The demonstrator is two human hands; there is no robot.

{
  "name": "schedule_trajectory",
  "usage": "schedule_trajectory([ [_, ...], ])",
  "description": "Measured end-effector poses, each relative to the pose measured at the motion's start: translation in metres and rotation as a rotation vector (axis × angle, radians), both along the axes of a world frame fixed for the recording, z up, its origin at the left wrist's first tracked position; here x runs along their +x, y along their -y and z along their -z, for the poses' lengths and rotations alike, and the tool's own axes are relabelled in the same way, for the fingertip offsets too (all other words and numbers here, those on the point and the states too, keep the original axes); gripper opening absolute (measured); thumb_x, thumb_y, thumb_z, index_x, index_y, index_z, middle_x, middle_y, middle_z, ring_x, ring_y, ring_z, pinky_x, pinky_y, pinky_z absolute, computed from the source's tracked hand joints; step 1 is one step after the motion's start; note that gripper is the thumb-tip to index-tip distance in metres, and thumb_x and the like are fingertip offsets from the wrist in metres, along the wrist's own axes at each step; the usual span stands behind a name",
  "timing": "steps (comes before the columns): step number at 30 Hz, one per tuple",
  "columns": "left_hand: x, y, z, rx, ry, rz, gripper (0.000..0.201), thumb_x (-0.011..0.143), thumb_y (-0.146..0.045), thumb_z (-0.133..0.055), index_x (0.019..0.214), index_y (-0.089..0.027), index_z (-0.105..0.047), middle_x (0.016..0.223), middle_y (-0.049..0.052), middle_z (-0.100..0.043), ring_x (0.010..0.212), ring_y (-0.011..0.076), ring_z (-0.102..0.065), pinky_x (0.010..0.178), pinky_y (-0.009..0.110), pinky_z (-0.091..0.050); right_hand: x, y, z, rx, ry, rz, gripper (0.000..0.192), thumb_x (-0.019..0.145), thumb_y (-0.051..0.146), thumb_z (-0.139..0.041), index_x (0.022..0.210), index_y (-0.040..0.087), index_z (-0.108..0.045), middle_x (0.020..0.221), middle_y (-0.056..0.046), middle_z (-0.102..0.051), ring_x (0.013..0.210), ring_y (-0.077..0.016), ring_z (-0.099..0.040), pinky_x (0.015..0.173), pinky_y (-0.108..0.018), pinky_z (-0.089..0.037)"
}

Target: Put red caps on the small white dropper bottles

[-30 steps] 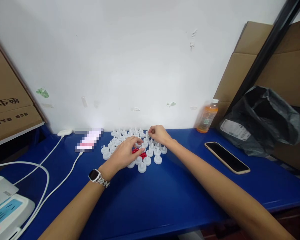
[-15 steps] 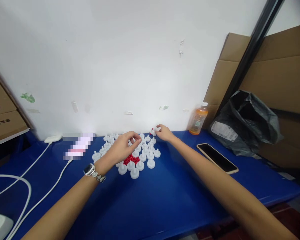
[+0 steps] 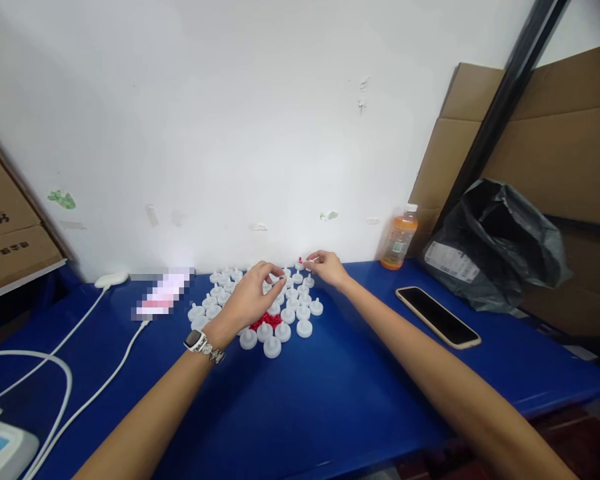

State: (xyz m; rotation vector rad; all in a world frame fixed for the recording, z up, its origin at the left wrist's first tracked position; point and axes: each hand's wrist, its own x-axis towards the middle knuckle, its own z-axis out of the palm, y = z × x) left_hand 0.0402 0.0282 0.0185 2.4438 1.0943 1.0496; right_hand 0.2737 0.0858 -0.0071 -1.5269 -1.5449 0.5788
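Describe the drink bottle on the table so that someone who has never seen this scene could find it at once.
Start at the blue table and follow its far edge along the white wall to the right, up to the leaning brown cardboard. The bottle stands upright there, left of the black plastic bag and beyond the dark phone. It alone is tall, with orange contents, a label and a white cap.
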Motion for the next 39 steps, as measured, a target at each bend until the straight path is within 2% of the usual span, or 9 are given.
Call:
schedule_trajectory([
  [5, -0.001, 0.020, 0.004, -0.033, 0.143, 0.004, 0.043, 0.097, -0.048, -0.047, 0.131, -0.021, -0.049, 0.124, 0.010, -0.060, 0.101, 0.0217, -0.061, 0.080, 0.036, -0.052, -0.053, 0.064, -0.025, -0.113, -0.820, -0.406, 0.033, 0.071, 0.035, -0.079, 0.095, 0.017, -0.068, 0.081, -0.005, -0.070, 0.072, -0.0142, -0.065, 0.067, -0.025, -0.052],
  [9, -0.015, 0.027, 0.008, -0.097, 0.158, 0.048, 0.039, 0.103, -0.045, -0.030, 0.130, -0.020, -0.045, 0.124, 0.010, -0.061, 0.111, 0.0218, -0.060, 0.097, 0.039, -0.047, -0.097, 0.091, -0.027, -0.156, -0.992, -0.474, 0.027, 0.073, 0.033, -0.077, 0.094, 0.017, -0.069, 0.086, -0.005, -0.071, 0.077, -0.0152, -0.067, 0.075, -0.028, -0.055],
  [15, -0.039, 0.024, 0.008, -0.062, -0.021, -0.072, 0.041, 0.103, -0.046, -0.030, 0.131, -0.019, -0.043, 0.122, 0.013, -0.061, 0.110, 0.0269, -0.061, 0.095, 0.045, -0.048, -0.112, 0.093, -0.019, -0.073, -0.550, -0.501, 0.026, 0.089, 0.041, -0.055, 0.085, 0.019, -0.069, 0.084, -0.004, -0.071, 0.079, -0.0185, -0.067, 0.063, -0.027, -0.052],
  [19, -0.040, 0.026, 0.003, 0.010, -0.129, 0.035, 0.032, 0.103, -0.037, -0.031, 0.126, -0.021, -0.047, 0.116, 0.012, -0.060, 0.103, 0.0250, -0.062, 0.089, 0.042, -0.051, -0.103, 0.087, -0.024, 0.005, -0.259, -0.394, 0.040, 0.094, 0.050, -0.045, 0.076, 0.019, -0.061, 0.063, -0.001, -0.062, 0.063, -0.0160, -0.059, 0.056, -0.026, -0.043],
  [22, -0.040, 0.024, 0.005, 0.025, -0.109, 0.120, 0.029, 0.101, -0.032, -0.037, 0.126, -0.022, -0.048, 0.120, 0.011, -0.060, 0.110, 0.0250, -0.060, 0.095, 0.043, -0.050, -0.099, 0.081, -0.023, 0.097, -0.117, -0.345, 0.045, 0.094, 0.057, -0.044, 0.067, 0.020, -0.050, 0.055, 0.003, -0.050, 0.053, -0.0125, -0.047, 0.052, -0.025, -0.036],
  [27, -0.043, 0.026, 0.011, -0.057, -0.062, 0.118, 0.046, 0.096, -0.027, -0.049, 0.142, -0.025, -0.040, 0.141, 0.011, -0.053, 0.127, 0.0267, -0.053, 0.107, 0.046, -0.044, -0.098, 0.087, -0.018, 0.167, -0.004, -0.436, 0.039, 0.098, 0.049, -0.040, 0.071, 0.021, -0.049, 0.059, 0.004, -0.047, 0.054, -0.0124, -0.042, 0.053, -0.025, -0.031],
  [31, -0.043, 0.035, 0.006, -0.023, -0.054, 0.082, 0.056, 0.097, -0.025, -0.046, 0.150, -0.025, -0.029, 0.145, 0.012, -0.051, 0.130, 0.0270, -0.052, 0.109, 0.047, -0.044, -0.105, 0.099, -0.017, 0.244, 0.110, -0.363, 0.033, 0.099, 0.044, -0.040, 0.077, 0.022, -0.055, 0.056, 0.004, -0.049, 0.053, -0.0136, -0.044, 0.055, -0.026, -0.029],
  [35, -0.042, 0.041, 0.002, 0.020, -0.103, 0.062, 0.055, 0.099, -0.023, -0.042, 0.151, -0.025, -0.025, 0.145, 0.012, -0.050, 0.129, 0.0270, -0.054, 0.107, 0.045, -0.045, -0.106, 0.099, -0.016, 0.304, 0.130, -0.243, 0.032, 0.099, 0.042, -0.041, 0.076, 0.023, -0.050, 0.056, 0.004, -0.050, 0.053, -0.0139, -0.046, 0.056, -0.027, -0.029],
  [39, -0.039, 0.041, 0.003, 0.053, -0.173, 0.059, 0.040, 0.102, -0.031, -0.037, 0.141, -0.021, -0.037, 0.137, 0.013, -0.054, 0.123, 0.0263, -0.056, 0.103, 0.044, -0.047, -0.099, 0.094, -0.013, 0.317, 0.067, -0.253, 0.036, 0.100, 0.045, -0.036, 0.072, 0.022, -0.046, 0.057, 0.004, -0.047, 0.055, -0.0135, -0.044, 0.055, -0.026, -0.029],
])
